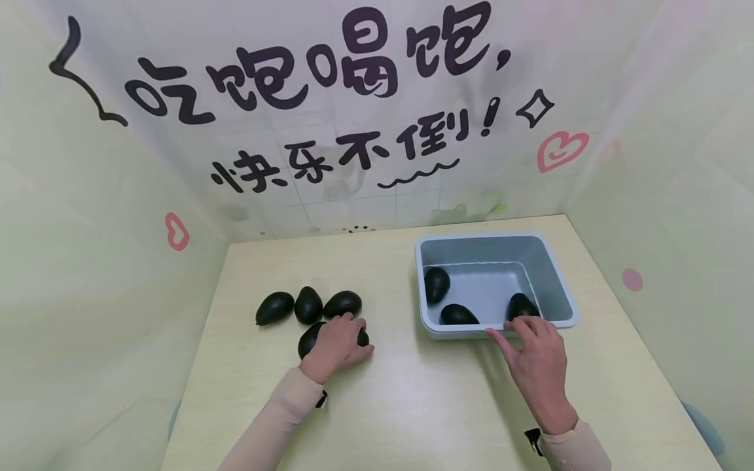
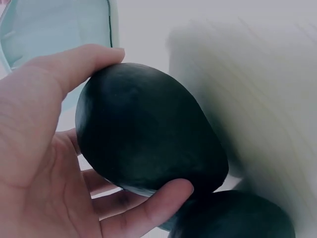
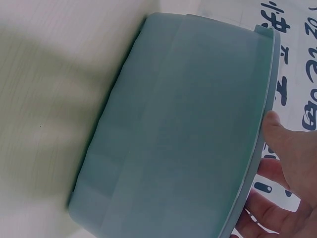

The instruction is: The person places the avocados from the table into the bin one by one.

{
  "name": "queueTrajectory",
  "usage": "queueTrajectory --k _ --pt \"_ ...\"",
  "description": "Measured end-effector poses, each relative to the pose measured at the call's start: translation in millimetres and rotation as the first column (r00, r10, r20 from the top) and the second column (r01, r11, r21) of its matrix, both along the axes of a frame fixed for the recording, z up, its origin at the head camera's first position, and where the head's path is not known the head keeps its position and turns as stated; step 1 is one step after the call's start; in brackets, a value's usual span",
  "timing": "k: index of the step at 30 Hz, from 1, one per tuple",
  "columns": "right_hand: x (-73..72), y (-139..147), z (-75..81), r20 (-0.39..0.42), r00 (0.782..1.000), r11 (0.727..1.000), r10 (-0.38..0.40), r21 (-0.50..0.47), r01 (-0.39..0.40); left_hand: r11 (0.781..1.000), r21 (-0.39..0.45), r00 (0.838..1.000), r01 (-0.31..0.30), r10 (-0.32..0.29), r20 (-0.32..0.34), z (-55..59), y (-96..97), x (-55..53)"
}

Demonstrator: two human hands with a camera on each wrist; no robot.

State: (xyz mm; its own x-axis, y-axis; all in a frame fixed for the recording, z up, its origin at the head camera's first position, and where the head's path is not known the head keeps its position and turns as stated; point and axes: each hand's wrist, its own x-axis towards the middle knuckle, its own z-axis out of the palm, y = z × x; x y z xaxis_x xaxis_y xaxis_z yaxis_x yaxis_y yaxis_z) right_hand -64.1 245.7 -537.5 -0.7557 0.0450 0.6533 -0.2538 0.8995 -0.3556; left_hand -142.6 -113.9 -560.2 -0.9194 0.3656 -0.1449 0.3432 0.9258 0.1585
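My left hand curls around a dark, smooth avocado, its thumb on one side and fingertips on the other. In the head view that hand hides most of the fruit. Another avocado shows at the hand's left, partly covered by it. Just beyond, three more avocados lie in a row: left, middle and right. Over at the right, my right hand pinches the near rim of a blue-grey plastic bin, thumb outside and fingers over the edge.
Inside the bin lie three avocados: one against the left wall, one near the front, one by the right fingers. The pale wooden table meets a printed curtain at the back and sides.
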Motion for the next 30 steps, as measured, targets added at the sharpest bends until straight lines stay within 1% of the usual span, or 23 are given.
queueTrajectory --k 4,7,14,21,26,30 --pt "0.0 0.0 0.1 -0.004 1.000 1.000 0.000 0.002 0.000 1.000 0.000 0.999 0.013 -0.013 -0.045 2.4 -1.1 0.2" --pt "-0.2 0.2 -0.2 -0.009 1.000 1.000 0.001 0.002 -0.001 1.000 0.009 0.998 0.012 -0.011 -0.065 4.7 -1.5 0.7" --pt "-0.5 0.8 0.3 -0.013 1.000 1.000 -0.002 -0.003 0.002 0.999 0.050 0.997 -0.005 0.009 -0.078 8.8 -0.8 -0.5" --pt "-1.2 1.3 0.4 -0.002 1.000 1.000 -0.003 -0.002 0.003 0.995 0.096 0.996 -0.014 0.022 -0.082 7.5 -2.1 -2.3" --pt "-1.5 1.5 -0.7 0.006 1.000 1.000 -0.002 -0.009 0.002 0.986 0.162 0.995 -0.026 0.041 -0.088 6.3 -3.2 -2.8" --pt "-1.6 1.9 -2.2 0.003 1.000 1.000 0.000 -0.011 0.000 0.978 0.209 0.994 -0.019 0.042 -0.106 6.6 -2.9 -3.1"
